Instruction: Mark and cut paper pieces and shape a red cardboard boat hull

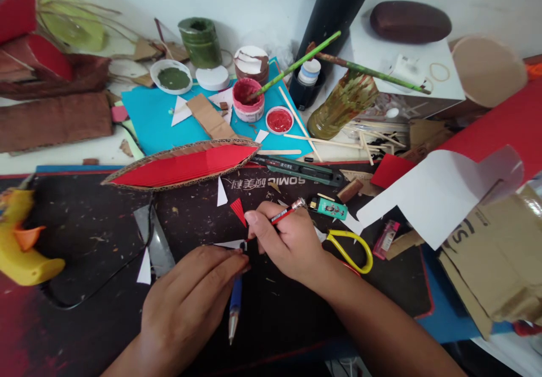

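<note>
My right hand (292, 241) grips a red and black pencil (282, 215), its lower end pointing down at a small white paper piece (229, 244). My left hand (190, 298) is closed, its fingertips pinching that paper at its near edge; part of the piece is hidden by the fingers. A blue pen (235, 309) lies on the dark mat just beside the left fingers, silver tip toward me. Slightly beyond the hands are a red ribbed paper triangle (239, 211) and a white paper triangle (222, 193). Yellow-handled scissors (351, 250) lie by my right wrist.
A boat-shaped cardboard piece with red lining (182, 165) lies across the mat's back edge, beside a utility knife (302, 172). Open red paint (249, 99) stands behind. A yellow glue gun (25, 241) sits left with its cord on the mat. Cardboard (499, 258) is at right.
</note>
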The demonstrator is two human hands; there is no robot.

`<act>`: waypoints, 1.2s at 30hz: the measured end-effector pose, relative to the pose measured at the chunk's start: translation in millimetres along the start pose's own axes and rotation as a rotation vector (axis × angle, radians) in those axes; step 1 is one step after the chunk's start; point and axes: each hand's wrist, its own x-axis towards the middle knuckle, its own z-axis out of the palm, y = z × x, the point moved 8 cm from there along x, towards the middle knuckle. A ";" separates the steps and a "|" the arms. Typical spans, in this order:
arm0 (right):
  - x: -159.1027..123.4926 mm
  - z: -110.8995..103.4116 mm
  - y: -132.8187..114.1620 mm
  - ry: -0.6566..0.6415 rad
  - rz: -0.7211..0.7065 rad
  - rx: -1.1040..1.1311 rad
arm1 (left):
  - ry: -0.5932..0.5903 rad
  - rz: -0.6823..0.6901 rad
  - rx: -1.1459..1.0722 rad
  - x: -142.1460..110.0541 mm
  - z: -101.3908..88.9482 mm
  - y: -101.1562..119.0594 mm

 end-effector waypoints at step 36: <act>-1.0 1.2 1.7 0.005 0.029 0.094 | -0.020 -0.014 -0.018 -0.2 1.1 -1.3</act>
